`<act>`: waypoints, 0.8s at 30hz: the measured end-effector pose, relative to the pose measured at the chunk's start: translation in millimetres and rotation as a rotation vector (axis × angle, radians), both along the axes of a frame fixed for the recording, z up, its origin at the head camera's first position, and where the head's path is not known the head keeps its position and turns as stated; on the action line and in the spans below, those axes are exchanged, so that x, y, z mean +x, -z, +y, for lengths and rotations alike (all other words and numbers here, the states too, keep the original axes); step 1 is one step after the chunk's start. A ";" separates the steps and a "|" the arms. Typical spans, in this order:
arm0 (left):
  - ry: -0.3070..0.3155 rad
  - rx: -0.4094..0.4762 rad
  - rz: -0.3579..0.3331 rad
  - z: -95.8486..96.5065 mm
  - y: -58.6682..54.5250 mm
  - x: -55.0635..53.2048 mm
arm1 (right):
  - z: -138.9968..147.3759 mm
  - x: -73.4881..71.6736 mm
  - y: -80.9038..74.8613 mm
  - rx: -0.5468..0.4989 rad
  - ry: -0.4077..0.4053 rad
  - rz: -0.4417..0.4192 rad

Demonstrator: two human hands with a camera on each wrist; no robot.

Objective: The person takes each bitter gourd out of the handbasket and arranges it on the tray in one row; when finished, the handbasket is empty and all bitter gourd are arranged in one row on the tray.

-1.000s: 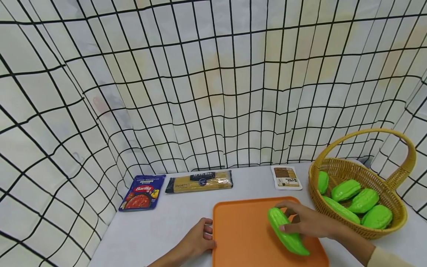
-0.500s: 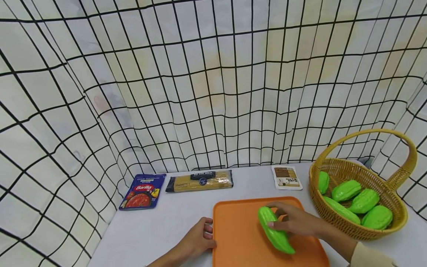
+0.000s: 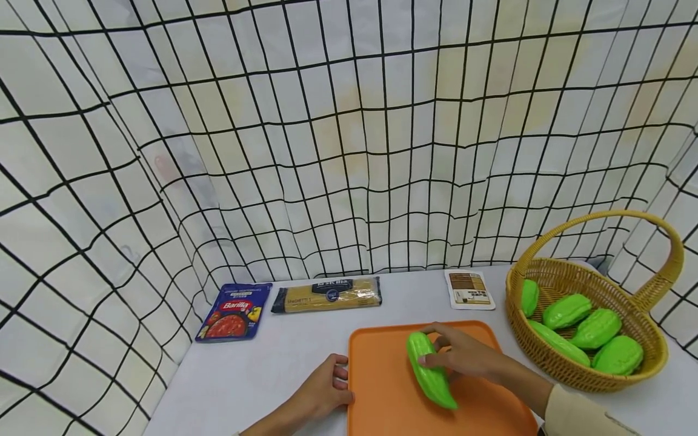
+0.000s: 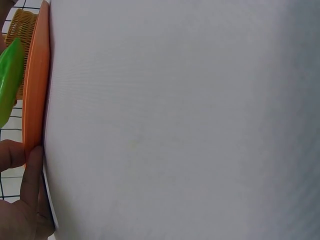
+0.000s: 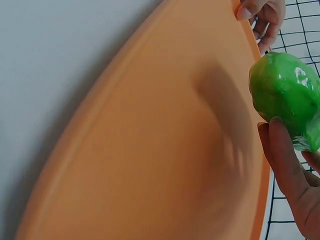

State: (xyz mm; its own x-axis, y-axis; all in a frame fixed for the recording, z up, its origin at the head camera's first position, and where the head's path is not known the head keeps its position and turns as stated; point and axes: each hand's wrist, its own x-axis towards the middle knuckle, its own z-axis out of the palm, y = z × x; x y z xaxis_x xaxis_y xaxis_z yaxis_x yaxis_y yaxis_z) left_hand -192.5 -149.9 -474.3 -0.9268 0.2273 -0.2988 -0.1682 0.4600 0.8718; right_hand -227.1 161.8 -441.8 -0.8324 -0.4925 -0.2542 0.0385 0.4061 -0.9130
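Note:
In the head view my right hand (image 3: 463, 352) holds a bright green, ridged bitter melon (image 3: 428, 376) between thumb and fingers. The melon slants over the middle of an orange tray (image 3: 373, 387), its tapered end toward me. From the right wrist, a gap shows between the melon (image 5: 285, 90) and the tray's surface (image 5: 150, 125), where the hand's shadow falls. My left hand (image 3: 323, 387) is at the tray's left edge. The left wrist view shows its thumb and fingers pinching the orange rim (image 4: 35, 95).
A wicker basket (image 3: 578, 378) with a tall handle stands right of the tray, holding several similar green melons (image 3: 597, 329). Along the back lie a blue Barilla sauce pouch (image 3: 234, 312), a spaghetti pack (image 3: 327, 297) and a small brown-and-white packet (image 3: 470, 289). Grid-patterned cloth (image 3: 382, 151) encloses the table.
My right hand has carried the bitter melon leftward over the tray, away from the basket. The left hand stays at the tray's edge.

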 end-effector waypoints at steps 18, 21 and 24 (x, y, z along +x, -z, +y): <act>0.004 0.004 0.005 -0.5 0.2 0.0 | -38.5 -13.7 0.7 -0.004 0.055 -0.016; 0.004 0.005 0.004 -0.1 -0.1 0.0 | -42.4 -17.0 4.0 -0.014 0.065 -0.017; 0.006 -0.004 -0.002 0.0 -0.8 -1.1 | -47.0 -19.2 5.8 -0.018 0.083 -0.021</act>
State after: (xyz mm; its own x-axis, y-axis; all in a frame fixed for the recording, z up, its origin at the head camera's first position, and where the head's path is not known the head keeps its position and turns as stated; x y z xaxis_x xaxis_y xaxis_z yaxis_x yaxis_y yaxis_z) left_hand -193.7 -149.9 -473.5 -0.9250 0.2317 -0.3012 -0.1670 0.4641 0.8699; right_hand -246.3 114.8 -447.6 -0.8650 -0.4270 -0.2635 0.0903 0.3842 -0.9188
